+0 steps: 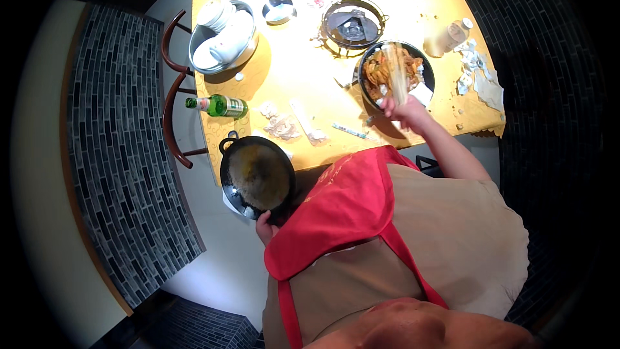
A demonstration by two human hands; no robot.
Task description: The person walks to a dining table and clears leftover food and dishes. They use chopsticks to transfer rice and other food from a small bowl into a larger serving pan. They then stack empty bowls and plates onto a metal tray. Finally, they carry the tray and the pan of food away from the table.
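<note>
My left hand grips the near rim of a black two-handled wok at the table's front left edge. A thin brownish liquid or residue coats the inside of the wok. My right hand holds a motion-blurred bundle of pale sticks, probably chopsticks. Their far ends are over a round black bowl. Reddish-brown food scraps fill much of that bowl, and a white napkin lies at its near right side.
A yellow tablecloth carries a tub of stacked white dishes, a green beer bottle on its side, crumpled tissues, a wire burner stand, a metal ashtray and a capped plastic bottle. Wooden chairs stand left.
</note>
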